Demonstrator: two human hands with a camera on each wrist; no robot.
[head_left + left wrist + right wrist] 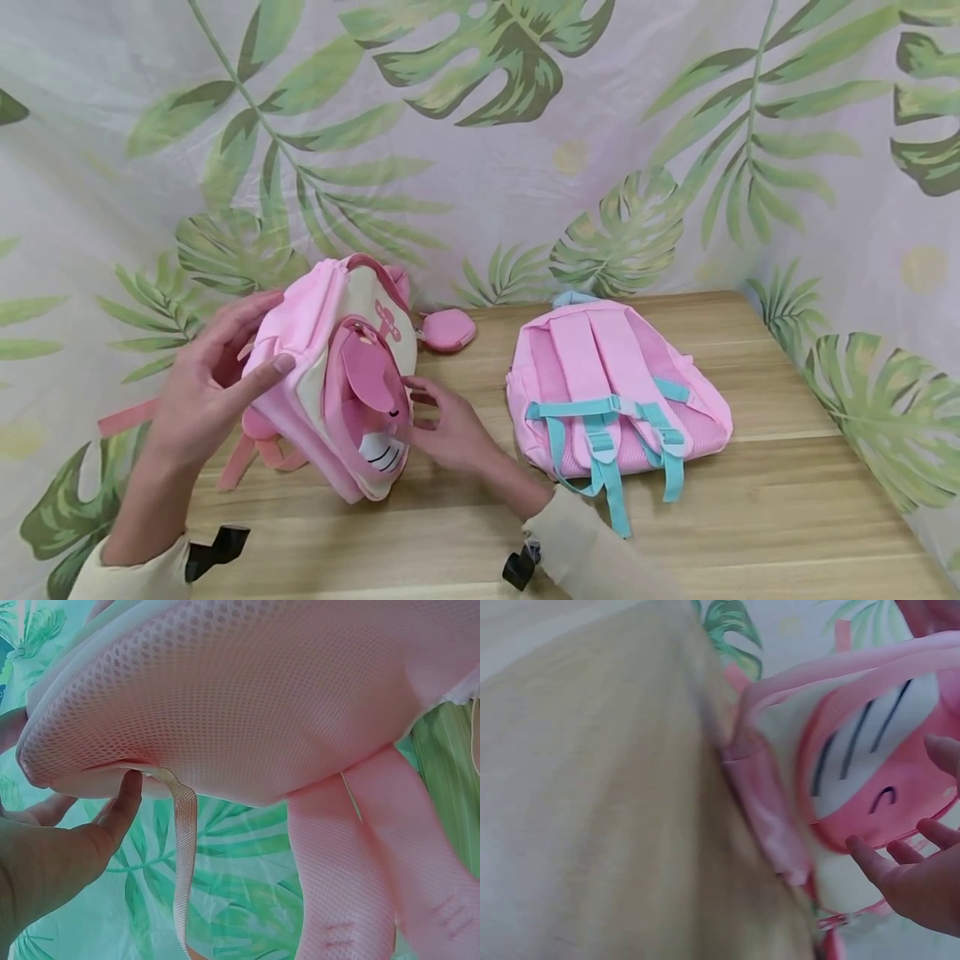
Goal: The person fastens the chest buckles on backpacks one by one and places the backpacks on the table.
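Note:
A pink and cream child's backpack stands tilted on the left part of the table, its animal-shaped front pocket facing right. My left hand grips the bag's side edge, thumb on the near face and fingers round behind. In the left wrist view, those fingertips press the mesh back panel beside a hanging strap. At the front pocket, my right hand has its fingers spread and lightly bent against or close to the pocket; contact is hard to tell.
On the table's right part lies a second pink backpack, straps up, with turquoise webbing. A small dark pink pouch hangs beside the first bag. Leaf-print cloth rises behind the wooden table.

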